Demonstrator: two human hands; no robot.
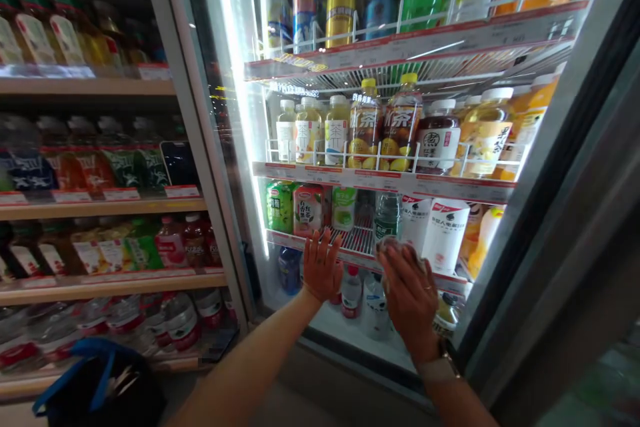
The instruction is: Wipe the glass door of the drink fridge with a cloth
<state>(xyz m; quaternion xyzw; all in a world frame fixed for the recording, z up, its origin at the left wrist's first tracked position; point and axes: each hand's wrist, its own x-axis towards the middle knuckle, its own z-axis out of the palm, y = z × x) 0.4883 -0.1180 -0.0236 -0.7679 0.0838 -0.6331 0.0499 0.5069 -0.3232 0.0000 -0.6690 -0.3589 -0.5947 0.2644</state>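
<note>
My left hand (pixel 323 268) is raised before the lower shelves of a lit drinks fridge, fingers spread and holding nothing. Mirrored lettering hints at glass in front of the drinks; whether the palm touches it I cannot tell. My right hand (pixel 410 297), with a band at the wrist, has its fingers together over a pale, crumpled, cloth-like thing (pixel 424 263), mostly hidden beneath them. Just above it stand a clear green-labelled bottle (pixel 387 213) and a white carton-like pack (pixel 445 233). Nearest my left fingertips are a red drink carton (pixel 308 208) and a pale green-labelled bottle (pixel 344 205).
A metal fridge frame (pixel 555 213) runs up the right side. Tea bottles (pixel 401 120) and cans (pixel 341 5) fill the upper shelves. To the left is an open wooden rack (pixel 100 212) of bottles, with a dark bag with blue trim (pixel 100 380) below.
</note>
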